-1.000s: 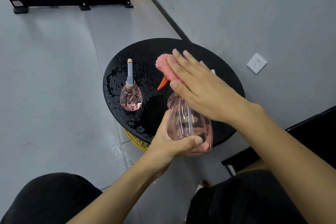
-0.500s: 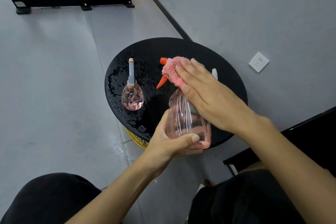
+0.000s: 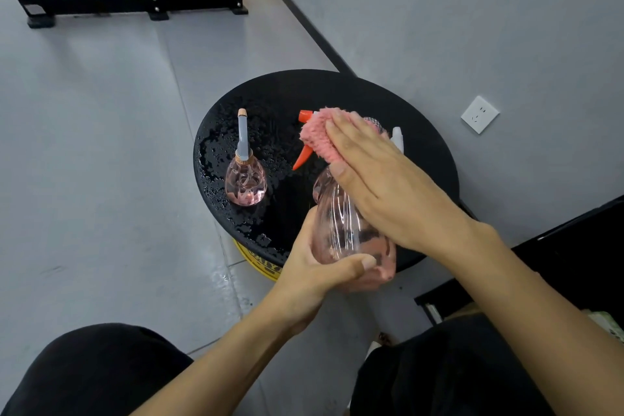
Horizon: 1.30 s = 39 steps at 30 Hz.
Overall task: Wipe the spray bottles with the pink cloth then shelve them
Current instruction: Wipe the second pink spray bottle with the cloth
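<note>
Head camera, centre-left of frame: a small pink bottle (image 3: pixel 245 184) stands upright on the wet black round table (image 3: pixel 337 91). Right of it, the left hand (image 3: pixel 314 277) grips the base of the large spray bottle (image 3: pixel 341 223) at the table's near edge. The right hand (image 3: pixel 381 179), fingers straight, presses the pink cloth (image 3: pixel 315 138) onto its orange-triggered top.

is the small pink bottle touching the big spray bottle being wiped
Apart. The head view shows wet black tabletop between the small bottle and the big spray bottle.
</note>
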{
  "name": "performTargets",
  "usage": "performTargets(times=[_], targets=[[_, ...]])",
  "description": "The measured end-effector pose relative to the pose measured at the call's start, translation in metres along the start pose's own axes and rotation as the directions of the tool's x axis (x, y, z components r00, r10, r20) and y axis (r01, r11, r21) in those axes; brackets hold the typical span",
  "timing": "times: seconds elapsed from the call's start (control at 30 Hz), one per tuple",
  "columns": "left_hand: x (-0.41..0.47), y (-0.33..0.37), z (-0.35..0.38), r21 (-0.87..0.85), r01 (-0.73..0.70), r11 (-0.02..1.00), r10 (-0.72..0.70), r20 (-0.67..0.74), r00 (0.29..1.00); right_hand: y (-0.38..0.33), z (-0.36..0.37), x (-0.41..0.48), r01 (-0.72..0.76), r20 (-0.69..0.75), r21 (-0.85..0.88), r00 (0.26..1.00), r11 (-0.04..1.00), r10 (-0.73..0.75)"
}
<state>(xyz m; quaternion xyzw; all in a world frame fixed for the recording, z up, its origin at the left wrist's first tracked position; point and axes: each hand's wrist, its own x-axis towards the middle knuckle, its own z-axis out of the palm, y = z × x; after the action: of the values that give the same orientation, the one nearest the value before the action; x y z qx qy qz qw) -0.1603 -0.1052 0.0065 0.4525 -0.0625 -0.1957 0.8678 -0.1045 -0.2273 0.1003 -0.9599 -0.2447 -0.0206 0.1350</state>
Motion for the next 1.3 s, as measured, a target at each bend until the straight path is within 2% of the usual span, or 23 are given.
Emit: performTargets(times=[0.13, 0.2, 0.33, 0.43, 0.53, 0.6, 0.67, 0.8, 0.9, 1.07, 1.13, 1.2, 1.3], targets=[[0.000, 0.000, 0.001, -0.011, -0.006, 1.000, 0.006, 0.024, 1.000, -0.004, 0.005, -0.005, -0.062, -0.026, -0.008, 0.998, 0.998, 0.062], [0.000, -0.001, 0.002, 0.012, -0.025, 1.000, 0.024, 0.036, 0.999, -0.011, 0.000, 0.001, -0.017, -0.016, -0.015, 1.000, 1.000, 0.017], [0.001, 0.000, 0.001, 0.064, -0.029, 0.998, 0.031, -0.028, 0.999, -0.011, -0.004, 0.007, 0.048, 0.035, -0.042, 0.998, 0.998, -0.047], [0.000, 0.002, -0.001, 0.024, -0.017, 1.000, 0.018, -0.052, 0.998, -0.007, 0.001, 0.000, -0.035, 0.002, 0.056, 0.999, 0.998, 0.035], [0.000, 0.006, -0.001, 0.021, 0.010, 1.000, -0.009, -0.044, 0.999, -0.009, 0.003, -0.011, -0.165, 0.043, 0.236, 0.986, 0.958, 0.159], [0.000, 0.008, -0.001, 0.028, 0.009, 1.000, -0.008, -0.028, 1.000, -0.015, 0.003, -0.012, -0.147, 0.038, 0.323, 0.989, 0.935, 0.142], [-0.001, 0.008, -0.001, 0.045, 0.010, 0.999, -0.009, -0.030, 1.000, -0.017, 0.005, -0.007, -0.105, 0.020, 0.272, 0.994, 0.956, 0.103], [-0.003, 0.005, 0.002, 0.083, 0.022, 0.996, -0.021, -0.004, 1.000, -0.015, 0.005, 0.006, -0.014, 0.020, 0.052, 1.000, 0.999, 0.013], [-0.003, 0.002, 0.002, 0.065, 0.030, 0.997, -0.030, -0.008, 1.000, -0.016, 0.001, 0.011, -0.015, 0.105, 0.044, 0.994, 0.999, 0.010], [0.000, 0.004, 0.001, 0.082, 0.046, 0.996, -0.045, -0.024, 0.999, -0.026, 0.007, 0.001, 0.110, 0.194, 0.051, 0.974, 0.993, -0.118], [0.000, 0.004, 0.000, 0.080, 0.057, 0.995, -0.054, -0.033, 0.998, -0.025, 0.001, 0.001, 0.128, 0.162, 0.109, 0.976, 0.986, -0.145], [0.001, 0.004, -0.001, 0.076, 0.056, 0.996, -0.053, -0.040, 0.998, -0.022, -0.005, 0.002, 0.152, 0.053, 0.127, 0.986, 0.980, -0.159], [0.000, 0.004, -0.001, 0.076, 0.058, 0.995, -0.057, -0.023, 0.998, -0.021, -0.005, -0.003, 0.097, -0.042, 0.041, 0.995, 0.994, -0.095]])
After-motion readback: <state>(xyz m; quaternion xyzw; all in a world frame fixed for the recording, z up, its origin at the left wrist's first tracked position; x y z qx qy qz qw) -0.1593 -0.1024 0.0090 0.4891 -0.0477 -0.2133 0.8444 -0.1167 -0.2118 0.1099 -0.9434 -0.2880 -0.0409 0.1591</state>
